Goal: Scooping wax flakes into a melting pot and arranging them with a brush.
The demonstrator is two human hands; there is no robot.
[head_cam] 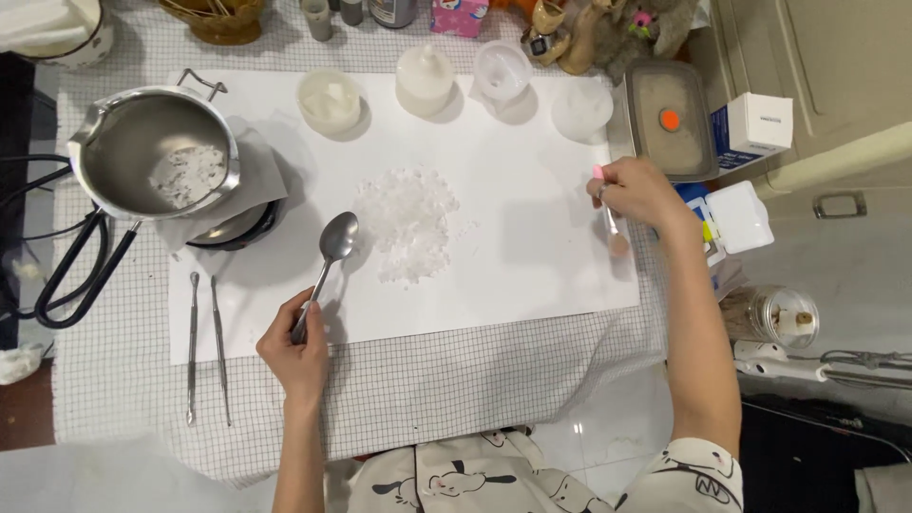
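Observation:
My left hand [296,350] grips the handle of a metal spoon [332,249], whose bowl rests on the white sheet [532,275] just left of a pile of white wax flakes [410,220]. My right hand [641,193] is closed on a thin pink-tipped tool [613,223] near the sheet's right edge, its lower end pointing down toward the sheet. A steel pot [152,152] holding some white flakes stands at the left, on a small burner.
Two thin metal picks [207,347] lie at the sheet's left edge. Several translucent cups and moulds [424,84] line the far edge. A metal tray [671,119], a white box [760,122] and a glass jar [781,315] sit at the right. Black cables [57,275] loop at the left.

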